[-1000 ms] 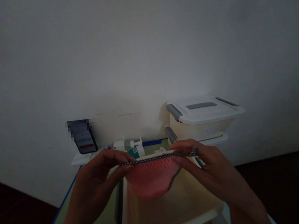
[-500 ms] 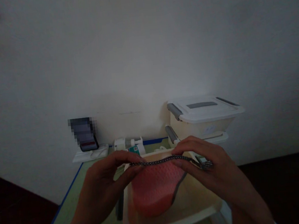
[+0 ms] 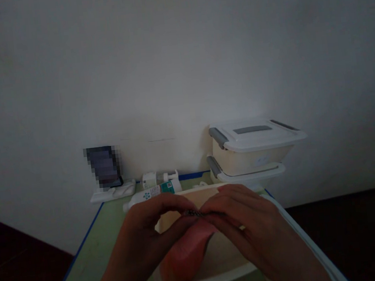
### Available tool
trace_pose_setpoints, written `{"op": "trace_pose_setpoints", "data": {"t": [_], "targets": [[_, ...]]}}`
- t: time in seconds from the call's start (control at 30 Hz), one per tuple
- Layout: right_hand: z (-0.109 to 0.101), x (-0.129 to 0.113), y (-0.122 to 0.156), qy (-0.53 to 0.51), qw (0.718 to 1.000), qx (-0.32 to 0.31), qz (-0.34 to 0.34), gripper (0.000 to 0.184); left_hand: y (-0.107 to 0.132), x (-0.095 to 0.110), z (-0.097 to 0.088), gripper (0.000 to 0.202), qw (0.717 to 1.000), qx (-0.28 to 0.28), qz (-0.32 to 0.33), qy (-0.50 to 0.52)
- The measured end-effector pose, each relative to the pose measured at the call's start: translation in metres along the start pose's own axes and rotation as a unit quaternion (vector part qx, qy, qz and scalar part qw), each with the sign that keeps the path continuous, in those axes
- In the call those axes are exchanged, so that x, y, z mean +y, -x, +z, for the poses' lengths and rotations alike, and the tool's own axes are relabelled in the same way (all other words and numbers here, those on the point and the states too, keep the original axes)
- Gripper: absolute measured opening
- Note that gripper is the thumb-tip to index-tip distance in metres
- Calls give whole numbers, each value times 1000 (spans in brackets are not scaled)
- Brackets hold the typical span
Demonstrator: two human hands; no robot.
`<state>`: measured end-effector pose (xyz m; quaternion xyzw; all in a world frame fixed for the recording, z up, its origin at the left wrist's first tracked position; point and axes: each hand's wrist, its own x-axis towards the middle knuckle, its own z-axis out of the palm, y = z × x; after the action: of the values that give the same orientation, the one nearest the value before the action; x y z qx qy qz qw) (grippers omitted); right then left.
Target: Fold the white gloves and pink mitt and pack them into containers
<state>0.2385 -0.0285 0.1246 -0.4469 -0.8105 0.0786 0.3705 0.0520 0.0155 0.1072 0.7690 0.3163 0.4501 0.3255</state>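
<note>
My left hand [image 3: 147,234] and my right hand [image 3: 246,228] meet fingertip to fingertip above an open cream plastic bin [image 3: 222,277]. Both pinch a pink mesh pouch [image 3: 186,254] by its dark speckled top edge [image 3: 192,213]. The pouch hangs folded below my fingers, its lower part down inside the bin. A ring shows on my right hand.
Two lidded cream bins with grey handles [image 3: 252,149] stand stacked at the back right against the wall. A white tube [image 3: 153,193], small white bottles [image 3: 159,178] and a propped phone [image 3: 105,167] lie at the back left of the green, blue-edged table [image 3: 95,253].
My hands have come together, bringing the two ends of the pouch's top edge to meet. The pouch, stretched wide before, now hangs folded and lower in the bin.
</note>
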Motion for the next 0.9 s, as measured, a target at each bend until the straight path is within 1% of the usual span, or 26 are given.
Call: {"op": "trace_pose_setpoints", "data": {"t": [0.07, 0.17, 0.37, 0.57, 0.73, 0.9], "targets": [[-2, 2, 1, 5, 1000, 1, -1, 8, 0, 0, -1, 19, 1000, -6, -3, 4], [-2, 2, 1, -3, 1000, 11, 13, 10, -2, 1, -1, 18, 1000, -9, 6, 4], [4, 1, 0, -31, 999, 18, 5, 15, -3, 3, 4, 18, 997, -33, 60, 31], [0, 3, 0, -37, 999, 6, 10, 10, -2, 1, 6, 16, 1000, -17, 11, 2], [0, 5, 0, -54, 998, -4, 17, 15, -3, 2, 6, 15, 999, -18, 22, -17], [1, 4, 1, -45, 999, 14, 22, 10, -3, 1, 12, 15, 1000, -9, 8, 12]]}}
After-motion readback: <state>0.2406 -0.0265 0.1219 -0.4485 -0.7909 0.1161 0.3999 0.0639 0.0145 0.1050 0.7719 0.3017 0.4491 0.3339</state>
